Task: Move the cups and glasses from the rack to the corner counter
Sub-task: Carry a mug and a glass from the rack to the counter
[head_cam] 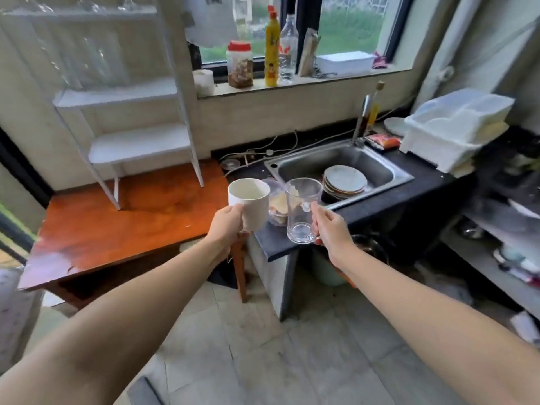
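Observation:
My left hand (225, 226) grips a white ceramic mug (249, 201) by its handle, upright and held in the air over the gap between the orange table (117, 223) and the dark counter (432, 185). In my right hand (331, 226) is a clear glass mug (302, 211), held by its handle, upright and empty, above the counter's front corner. The white rack (137, 97) stands at the back left on the table; blurry glasses (96, 65) show on its upper shelves.
A steel sink (391, 168) holds a stack of plates (344, 182). A bowl with food (277, 206) sits behind the held cups. Bottles and a jar (239, 64) line the windowsill. A white plastic drainer (453, 127) stands at the right, with shelves below.

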Tool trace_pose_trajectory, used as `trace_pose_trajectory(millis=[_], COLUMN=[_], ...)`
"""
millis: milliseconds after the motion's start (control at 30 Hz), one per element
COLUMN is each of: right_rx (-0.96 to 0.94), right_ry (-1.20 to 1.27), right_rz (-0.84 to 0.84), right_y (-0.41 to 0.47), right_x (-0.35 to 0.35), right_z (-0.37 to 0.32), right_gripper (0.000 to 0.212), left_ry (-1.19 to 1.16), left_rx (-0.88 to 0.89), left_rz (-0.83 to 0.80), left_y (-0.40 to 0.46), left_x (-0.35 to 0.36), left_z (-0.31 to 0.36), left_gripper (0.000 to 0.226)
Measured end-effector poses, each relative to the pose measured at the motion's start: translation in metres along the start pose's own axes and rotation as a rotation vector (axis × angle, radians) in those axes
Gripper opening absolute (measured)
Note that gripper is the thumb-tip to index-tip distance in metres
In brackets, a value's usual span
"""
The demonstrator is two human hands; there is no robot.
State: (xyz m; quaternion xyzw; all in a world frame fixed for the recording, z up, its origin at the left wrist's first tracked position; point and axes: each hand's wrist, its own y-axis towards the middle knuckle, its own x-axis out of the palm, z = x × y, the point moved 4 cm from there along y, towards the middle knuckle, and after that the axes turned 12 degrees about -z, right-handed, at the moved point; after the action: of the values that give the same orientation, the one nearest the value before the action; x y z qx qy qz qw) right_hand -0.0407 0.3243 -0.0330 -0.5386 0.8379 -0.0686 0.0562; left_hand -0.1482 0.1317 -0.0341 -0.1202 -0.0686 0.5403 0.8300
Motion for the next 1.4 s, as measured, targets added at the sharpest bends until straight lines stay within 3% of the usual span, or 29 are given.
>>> trace_pose_trajectory(millis=[133,300,500,533,767,933,1200,1400], right_rx=[0.055,0.082,0.067,0.072,0.122,0.138,0.137,0.204], right_ry=[-0.065,-0.083,-0.125,-0.131,-0.089,-0.046,0.033,0.095], right_rz=[0.116,0.276,0.427,0.513,0.734,0.856,1.042,1.197], right_y=[-0.025,-0.063,-0.103,-0.124,-0.181,-0.207,-0.232,-0.273], right_x=[-0.083,-0.197,-0.300,-0.340,-0.448,-0.516,-0.624,-0.704], right_z=[0.017,0.030,0.035,0.037,0.058,0.079,0.078,0.079], right_gripper=[0.057,0.047,0.046,0.048,0.050,0.039,0.044,0.049], left_ry=[0.039,-0.008,0.025,0.052,0.154,0.239,0.373,0.421], left_rx=[-0.005,-0.094,-0.138,-0.142,-0.080,-0.071,-0.088,-0.129], left_rz=[-0.095,-0.270,-0.431,-0.497,-0.705,-0.858,-1.118,-1.227], left_y=[0.009,0.008,-0.005,-0.013,-0.034,-0.043,-0.048,-0.075], left_x=[0.075,0.196,0.315,0.362,0.503,0.603,0.759,0.868], left_z=[-0.004,-0.020,-0.025,-0.025,-0.022,-0.030,-0.033,-0.041], left_gripper=[0.019,0.014,0.033,0.031,0.024,0.020,0.026,0.014])
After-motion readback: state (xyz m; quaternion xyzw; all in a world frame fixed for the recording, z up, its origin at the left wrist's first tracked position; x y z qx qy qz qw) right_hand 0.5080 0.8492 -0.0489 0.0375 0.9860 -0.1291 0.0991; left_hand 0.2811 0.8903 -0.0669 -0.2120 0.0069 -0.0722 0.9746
